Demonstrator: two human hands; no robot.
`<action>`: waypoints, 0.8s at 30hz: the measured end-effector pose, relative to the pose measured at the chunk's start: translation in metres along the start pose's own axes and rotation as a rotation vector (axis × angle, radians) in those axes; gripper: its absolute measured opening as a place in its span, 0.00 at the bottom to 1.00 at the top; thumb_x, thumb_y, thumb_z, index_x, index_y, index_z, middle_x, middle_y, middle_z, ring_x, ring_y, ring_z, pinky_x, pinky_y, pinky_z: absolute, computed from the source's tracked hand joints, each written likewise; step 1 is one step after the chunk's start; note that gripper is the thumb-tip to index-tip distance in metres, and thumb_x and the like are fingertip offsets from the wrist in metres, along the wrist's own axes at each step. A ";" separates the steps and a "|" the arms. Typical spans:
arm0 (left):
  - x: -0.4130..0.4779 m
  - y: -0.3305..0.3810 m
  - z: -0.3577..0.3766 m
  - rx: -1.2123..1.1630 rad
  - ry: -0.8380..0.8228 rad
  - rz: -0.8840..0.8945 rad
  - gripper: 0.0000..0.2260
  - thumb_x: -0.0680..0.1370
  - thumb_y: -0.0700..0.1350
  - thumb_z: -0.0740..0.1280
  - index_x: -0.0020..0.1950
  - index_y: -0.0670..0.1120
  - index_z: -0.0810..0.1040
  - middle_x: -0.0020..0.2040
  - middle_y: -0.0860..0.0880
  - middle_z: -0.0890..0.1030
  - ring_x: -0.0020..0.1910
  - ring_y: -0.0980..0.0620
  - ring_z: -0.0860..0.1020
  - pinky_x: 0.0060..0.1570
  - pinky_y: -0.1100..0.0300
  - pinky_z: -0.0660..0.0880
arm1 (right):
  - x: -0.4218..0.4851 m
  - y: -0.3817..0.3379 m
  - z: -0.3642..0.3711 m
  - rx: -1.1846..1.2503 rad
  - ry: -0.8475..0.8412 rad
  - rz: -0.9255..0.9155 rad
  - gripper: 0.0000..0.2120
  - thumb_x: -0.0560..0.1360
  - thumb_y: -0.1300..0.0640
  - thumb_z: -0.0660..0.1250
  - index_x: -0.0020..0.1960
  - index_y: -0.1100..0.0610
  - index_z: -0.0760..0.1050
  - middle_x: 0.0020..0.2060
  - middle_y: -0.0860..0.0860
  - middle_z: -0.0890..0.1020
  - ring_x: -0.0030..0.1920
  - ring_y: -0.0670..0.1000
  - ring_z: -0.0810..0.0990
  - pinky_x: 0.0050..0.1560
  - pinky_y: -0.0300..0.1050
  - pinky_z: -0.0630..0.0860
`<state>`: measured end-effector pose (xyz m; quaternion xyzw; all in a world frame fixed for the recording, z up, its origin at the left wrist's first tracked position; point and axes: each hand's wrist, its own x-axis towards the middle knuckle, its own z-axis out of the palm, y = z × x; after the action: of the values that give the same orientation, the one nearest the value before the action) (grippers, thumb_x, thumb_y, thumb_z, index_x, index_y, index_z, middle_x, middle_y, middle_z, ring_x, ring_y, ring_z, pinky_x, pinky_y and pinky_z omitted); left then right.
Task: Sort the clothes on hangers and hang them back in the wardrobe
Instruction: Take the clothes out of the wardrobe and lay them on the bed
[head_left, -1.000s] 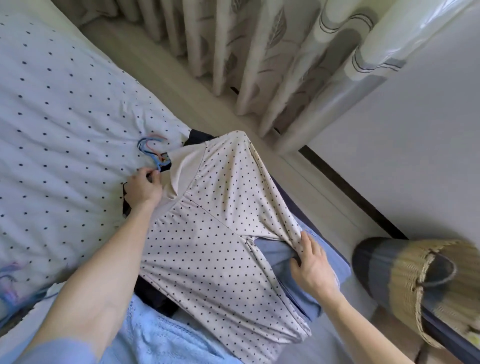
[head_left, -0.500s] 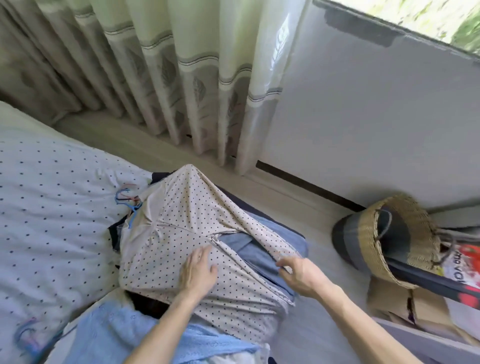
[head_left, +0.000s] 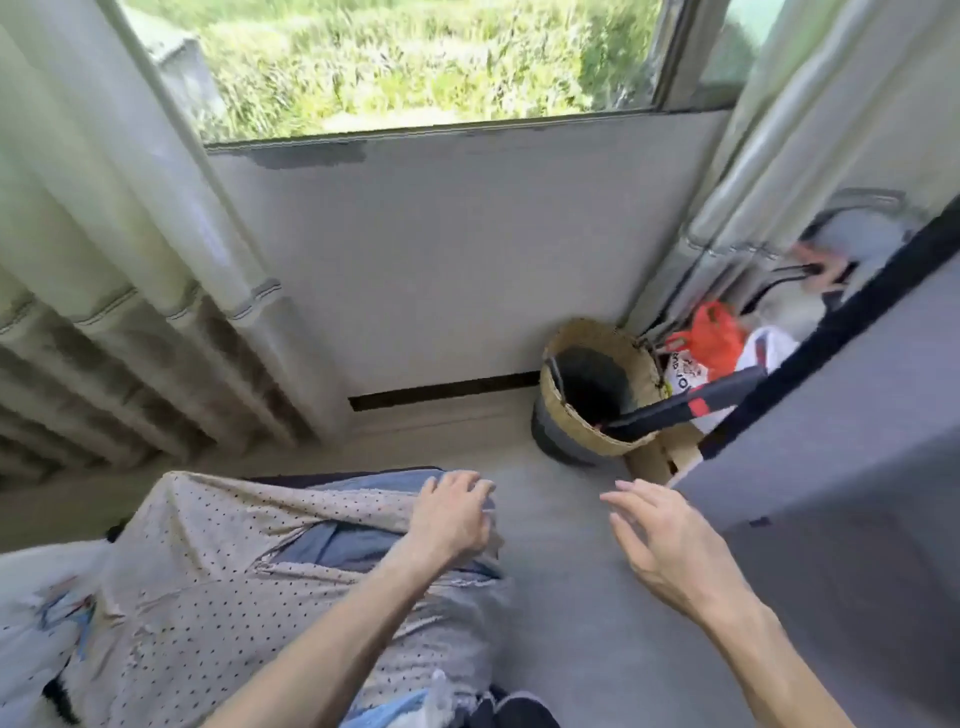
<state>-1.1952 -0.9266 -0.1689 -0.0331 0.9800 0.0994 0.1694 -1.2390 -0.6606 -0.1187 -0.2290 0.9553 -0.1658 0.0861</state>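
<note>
A beige polka-dot top lies spread over a pile of clothes at the bed's edge, with blue garments showing through under it. A blue hanger peeks out at the pile's left side. My left hand rests on the right end of the pile, fingers spread and slightly bent over the fabric. My right hand hovers over the bare floor to the right, fingers relaxed and holding nothing. The picture is motion-blurred.
A woven basket stands in the corner by the wall, with a red-and-black handle leaning across it and an orange bag behind. Curtains hang left and right of a window. A grey surface fills the right side.
The view has swung up and right toward the window. My left hand slid to the right end of the pile. My right hand let go of the top and lifted off to the right.
</note>
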 end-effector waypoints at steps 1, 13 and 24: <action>0.008 0.025 -0.007 0.039 -0.004 0.060 0.22 0.80 0.51 0.59 0.75 0.53 0.67 0.76 0.49 0.67 0.75 0.48 0.63 0.72 0.50 0.59 | -0.020 0.020 -0.011 0.015 0.056 0.063 0.13 0.80 0.51 0.64 0.62 0.46 0.80 0.65 0.44 0.78 0.68 0.47 0.73 0.69 0.44 0.67; 0.042 0.372 -0.065 0.124 0.123 0.769 0.22 0.81 0.53 0.60 0.76 0.56 0.65 0.75 0.54 0.67 0.74 0.49 0.66 0.72 0.53 0.62 | -0.240 0.201 -0.132 -0.010 0.673 0.635 0.19 0.78 0.46 0.57 0.62 0.49 0.80 0.64 0.48 0.80 0.68 0.51 0.74 0.70 0.49 0.69; 0.084 0.597 -0.105 0.015 0.092 1.090 0.21 0.82 0.52 0.59 0.76 0.55 0.65 0.74 0.53 0.68 0.71 0.49 0.69 0.69 0.54 0.66 | -0.319 0.298 -0.237 -0.261 0.908 0.906 0.19 0.81 0.50 0.62 0.71 0.49 0.73 0.73 0.48 0.70 0.73 0.52 0.68 0.72 0.48 0.65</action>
<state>-1.3676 -0.3674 0.0091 0.4764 0.8623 0.1640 0.0506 -1.1369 -0.1962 0.0241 0.2804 0.9109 -0.0760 -0.2929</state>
